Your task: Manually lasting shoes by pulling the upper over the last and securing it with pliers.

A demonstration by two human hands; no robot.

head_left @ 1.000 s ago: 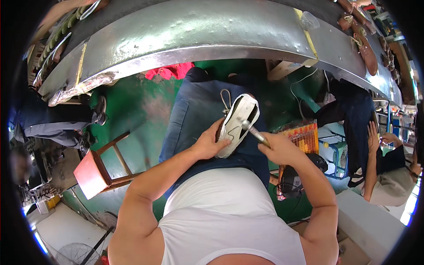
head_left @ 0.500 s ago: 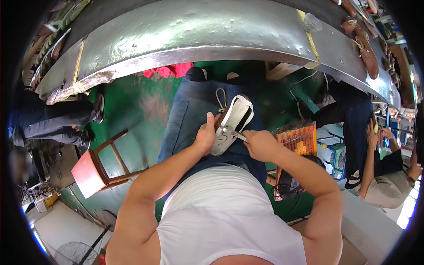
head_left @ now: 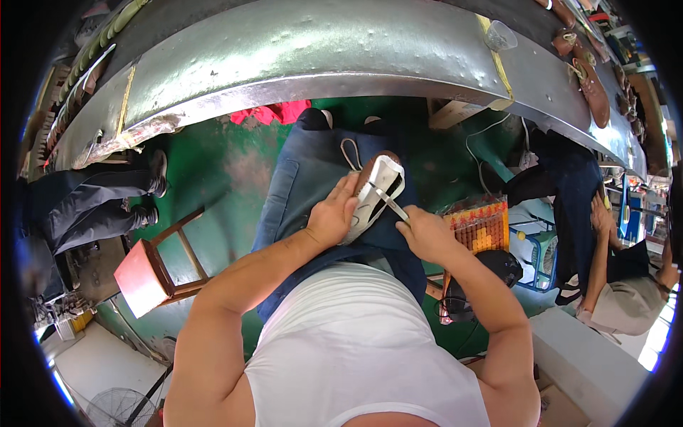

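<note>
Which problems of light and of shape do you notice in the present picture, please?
In the head view, glare whitens patches of the metal bench, and its front edge bows through fisheye distortion; at the head view's right rim, a bright strip is washed out, blue-fringed; in the head view's middle, the shoe is readable, fine detail soft.

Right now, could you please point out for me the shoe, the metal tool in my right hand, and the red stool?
Shoe (head_left: 366, 211): head view, on its pale outer surface.
Metal tool (head_left: 390, 202): head view, on its shaft.
Red stool (head_left: 142, 280): head view, on its red seat.
</note>
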